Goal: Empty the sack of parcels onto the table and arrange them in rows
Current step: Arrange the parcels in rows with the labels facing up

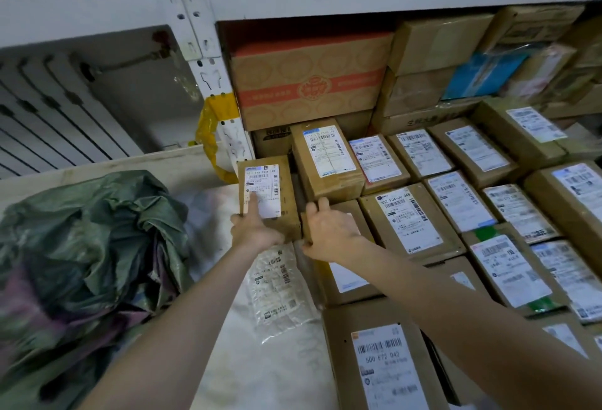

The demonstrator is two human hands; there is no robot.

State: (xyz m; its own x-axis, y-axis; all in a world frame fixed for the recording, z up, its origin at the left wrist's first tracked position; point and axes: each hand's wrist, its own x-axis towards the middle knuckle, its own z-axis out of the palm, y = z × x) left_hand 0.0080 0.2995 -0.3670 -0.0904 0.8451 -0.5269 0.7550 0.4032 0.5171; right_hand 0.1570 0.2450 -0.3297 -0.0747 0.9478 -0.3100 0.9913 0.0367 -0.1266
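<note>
The left hand (255,230) has its grip closed on the near end of a small labelled box (277,188), thumb on the label, while the right hand (329,230) curls its grip over the far edge of a neighbouring carton (350,209) at the left end of the rows of parcels (456,201). A bubble-wrap mailer (280,292) lies on the white worktop (277,370) between the forearms; the crumpled green sack (81,246) slumps at the left

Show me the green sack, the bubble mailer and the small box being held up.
green sack (84,240): head view, on its crumpled middle folds.
bubble mailer (280,292): head view, on its printed label.
held box (288,188): head view, on bare cardboard right of its label.
</note>
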